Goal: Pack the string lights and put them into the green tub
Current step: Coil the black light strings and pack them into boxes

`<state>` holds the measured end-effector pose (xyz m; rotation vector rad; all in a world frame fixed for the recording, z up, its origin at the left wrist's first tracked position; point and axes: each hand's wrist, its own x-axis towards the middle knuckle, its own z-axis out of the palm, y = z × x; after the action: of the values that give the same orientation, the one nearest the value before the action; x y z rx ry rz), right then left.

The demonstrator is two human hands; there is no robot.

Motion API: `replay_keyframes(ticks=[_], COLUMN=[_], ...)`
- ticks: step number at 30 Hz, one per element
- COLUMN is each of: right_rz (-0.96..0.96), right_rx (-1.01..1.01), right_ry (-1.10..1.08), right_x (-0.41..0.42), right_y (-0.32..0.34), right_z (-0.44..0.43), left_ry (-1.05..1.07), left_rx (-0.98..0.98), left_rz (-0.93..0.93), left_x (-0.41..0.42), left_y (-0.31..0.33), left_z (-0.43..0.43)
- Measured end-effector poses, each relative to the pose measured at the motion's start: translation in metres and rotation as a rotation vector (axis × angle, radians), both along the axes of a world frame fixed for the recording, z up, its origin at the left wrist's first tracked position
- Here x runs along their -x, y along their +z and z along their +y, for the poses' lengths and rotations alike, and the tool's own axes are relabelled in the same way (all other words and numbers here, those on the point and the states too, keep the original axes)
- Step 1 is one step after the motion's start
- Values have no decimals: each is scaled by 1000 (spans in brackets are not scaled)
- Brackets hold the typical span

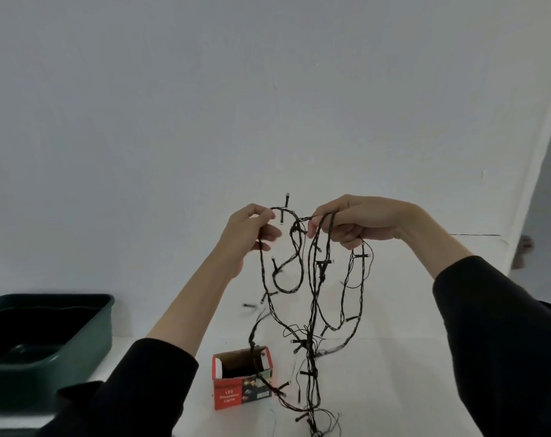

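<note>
Black string lights (308, 343) dangle, gripped by left hand (252, 234) and right hand (362, 222).

A bare white room; home or studio, hard to tell.
Plain white wall (173, 121) behind a white worktop (394, 389) carrying a green tub (88, 342) and a small printed carton (226, 395).

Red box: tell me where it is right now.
In the head view the red box stands open on the white table, low and centre, right of the green tub at the left edge, with the string lights crossing its right side.
</note>
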<state>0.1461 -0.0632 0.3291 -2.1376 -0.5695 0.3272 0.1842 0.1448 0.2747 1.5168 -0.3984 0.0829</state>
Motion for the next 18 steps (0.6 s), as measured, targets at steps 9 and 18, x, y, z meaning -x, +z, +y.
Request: replay_keyframes(ticks=[9, 18], right_rz=[-10, -192], right_rx=[-108, -402], right_ry=[-27, -191], right_x=[-1, -1], right_y=[3, 29], right_z=[-10, -19], left_ry=[354, 638], left_rx=[57, -250], left_rz=[204, 374], left_x=[-36, -54], left_y=[-40, -125], left_z=[41, 99])
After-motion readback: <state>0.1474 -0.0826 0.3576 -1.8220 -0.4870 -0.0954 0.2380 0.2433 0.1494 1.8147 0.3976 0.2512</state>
